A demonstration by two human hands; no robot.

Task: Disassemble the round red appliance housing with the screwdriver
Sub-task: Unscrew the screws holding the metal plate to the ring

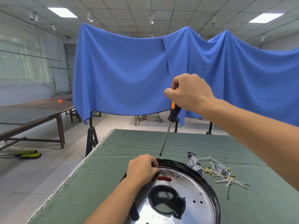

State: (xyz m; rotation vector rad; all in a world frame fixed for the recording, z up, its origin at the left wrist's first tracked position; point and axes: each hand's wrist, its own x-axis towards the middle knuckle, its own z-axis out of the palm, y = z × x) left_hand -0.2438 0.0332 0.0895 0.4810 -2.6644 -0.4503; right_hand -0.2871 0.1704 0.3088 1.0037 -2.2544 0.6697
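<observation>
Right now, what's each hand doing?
Left hand: fingers curled on the housing rim, gripping it.
Right hand: closed round the screwdriver handle.

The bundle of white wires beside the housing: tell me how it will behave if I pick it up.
The white wires would probably flop and dangle, since thin strands lie splayed and bent. Likely light. Their brass terminals may snag each other, lifting as a tangle.

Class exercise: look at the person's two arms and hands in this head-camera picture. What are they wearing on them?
Nothing shows. The left hand and the right hand are bare, without gloves. Both forearms are uncovered as far as the picture's edges, with no sleeve in sight. No watch, ring or wristband can be seen.
</observation>
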